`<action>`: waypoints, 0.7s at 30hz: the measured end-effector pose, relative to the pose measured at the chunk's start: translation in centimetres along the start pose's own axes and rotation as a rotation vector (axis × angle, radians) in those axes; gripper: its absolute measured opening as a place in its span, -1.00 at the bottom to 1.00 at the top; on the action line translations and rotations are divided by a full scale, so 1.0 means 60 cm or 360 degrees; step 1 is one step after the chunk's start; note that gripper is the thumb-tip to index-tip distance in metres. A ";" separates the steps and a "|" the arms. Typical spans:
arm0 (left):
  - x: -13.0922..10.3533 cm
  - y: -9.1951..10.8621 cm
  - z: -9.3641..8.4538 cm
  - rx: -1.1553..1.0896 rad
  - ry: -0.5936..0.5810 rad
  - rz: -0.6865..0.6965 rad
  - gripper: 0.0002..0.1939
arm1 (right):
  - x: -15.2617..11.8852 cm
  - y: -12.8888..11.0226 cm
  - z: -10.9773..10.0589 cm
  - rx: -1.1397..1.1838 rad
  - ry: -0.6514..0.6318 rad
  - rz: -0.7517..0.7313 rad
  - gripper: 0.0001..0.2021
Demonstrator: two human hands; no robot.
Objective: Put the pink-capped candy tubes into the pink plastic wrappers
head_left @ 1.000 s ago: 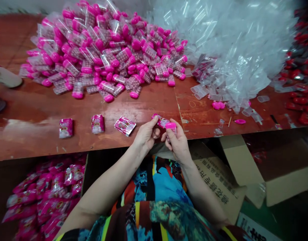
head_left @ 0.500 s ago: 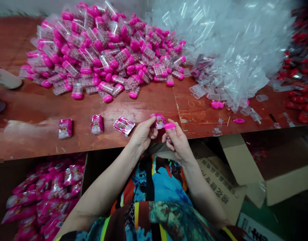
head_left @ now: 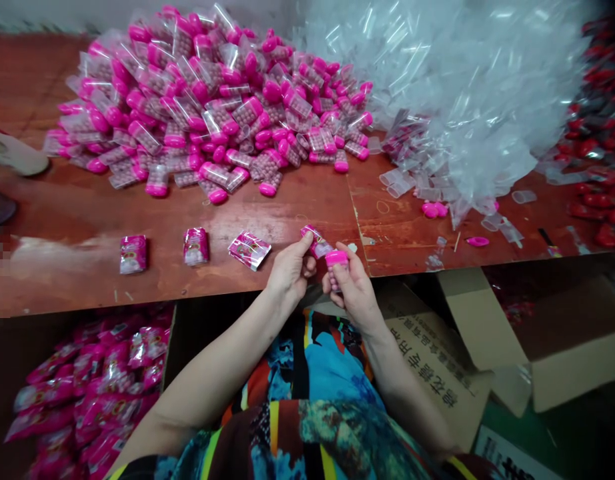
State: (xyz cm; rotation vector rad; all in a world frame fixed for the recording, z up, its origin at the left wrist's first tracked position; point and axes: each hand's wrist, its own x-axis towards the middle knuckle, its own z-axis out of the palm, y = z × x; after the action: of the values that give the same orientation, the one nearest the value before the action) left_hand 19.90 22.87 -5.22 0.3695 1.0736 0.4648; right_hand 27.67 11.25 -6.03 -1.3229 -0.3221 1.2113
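Near the worktop's [head_left: 267, 210] front edge, the left hand [head_left: 291, 270] has its thumb and fingers clamped on a pink printed packet [head_left: 313, 241]. The right hand [head_left: 350, 283] grips a clear bottle [head_left: 336, 275] of small pink balls, pink cap up, against the packet's lower end; whether they touch is hard to tell. Three packet stacks [head_left: 195, 247] lie toward the front left corner, and capped bottles [head_left: 212, 113] are heaped along the back edge.

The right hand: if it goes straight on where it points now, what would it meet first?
Probably the pink packet in the left hand, just beyond the bottle the right hand holds; depth is unclear.
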 end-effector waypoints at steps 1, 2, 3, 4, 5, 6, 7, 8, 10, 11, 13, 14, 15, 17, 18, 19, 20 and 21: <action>0.001 -0.001 0.000 0.0010 0.0006 -0.0011 -0.49 | -0.001 0.001 0.002 -0.0021 -0.0006 0.0002 -0.35; 0.001 -0.002 0.000 0.0017 0.0010 -0.0019 -0.47 | -0.001 0.001 0.004 -0.0039 -0.0002 -0.0004 -0.33; 0.001 -0.003 0.000 0.0019 0.0012 -0.0023 -0.47 | -0.001 0.001 0.005 -0.0052 0.0013 -0.0015 -0.33; 0.001 -0.003 0.001 0.0018 0.0012 -0.0024 -0.46 | -0.001 0.001 0.007 -0.0057 0.0033 -0.0027 -0.32; 0.000 -0.003 0.001 0.0015 0.0013 -0.0021 -0.46 | 0.000 0.000 0.008 -0.0054 0.0055 -0.0039 -0.32; -0.001 -0.003 0.001 0.0009 0.0012 -0.0016 -0.46 | 0.001 0.000 0.009 -0.0046 0.0077 -0.0050 -0.33; -0.002 -0.003 0.001 0.0001 0.0013 -0.0009 -0.47 | 0.002 -0.001 0.009 -0.0033 0.0098 -0.0063 -0.33; -0.003 -0.004 0.001 -0.0008 0.0010 -0.0003 -0.49 | 0.003 -0.001 0.010 -0.0020 0.0115 -0.0074 -0.34; -0.004 -0.007 0.001 -0.0017 -0.0019 0.0003 -0.53 | 0.005 -0.001 0.011 0.0008 0.0137 -0.0076 -0.33; -0.004 -0.009 0.000 -0.0019 -0.0040 0.0003 -0.55 | 0.005 0.000 0.012 0.0023 0.0139 -0.0064 -0.31; -0.004 -0.013 -0.002 -0.0013 -0.0105 -0.0002 -0.55 | 0.004 0.001 0.014 0.0051 0.0131 -0.0021 -0.28; -0.004 -0.015 -0.003 -0.0004 -0.0141 -0.0001 -0.54 | 0.004 0.002 0.015 0.0061 0.0121 0.0002 -0.28; -0.004 -0.017 -0.005 0.0007 -0.0176 0.0005 -0.53 | 0.003 0.002 0.016 0.0064 0.0109 0.0020 -0.28; -0.005 -0.019 -0.008 0.0042 -0.0252 0.0026 -0.49 | 0.002 0.003 0.015 0.0058 0.0086 0.0043 -0.28; -0.006 -0.018 -0.010 0.0069 -0.0298 0.0035 -0.48 | 0.002 0.002 0.014 0.0048 0.0078 0.0043 -0.27; -0.007 -0.018 -0.012 0.0106 -0.0352 0.0035 -0.47 | 0.003 0.002 0.011 0.0026 0.0067 0.0039 -0.27; -0.009 -0.016 -0.013 0.0152 -0.0420 0.0018 -0.47 | 0.004 0.002 0.007 -0.0011 0.0051 0.0030 -0.26; -0.010 -0.015 -0.015 0.0203 -0.0491 -0.0015 -0.47 | 0.005 0.002 0.003 -0.0066 0.0032 0.0013 -0.27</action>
State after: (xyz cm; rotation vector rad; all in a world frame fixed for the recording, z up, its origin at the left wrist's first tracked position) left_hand 19.03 21.82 -5.58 0.5307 0.8061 0.3190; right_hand 27.61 11.57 -6.19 -1.3724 -0.3292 1.2027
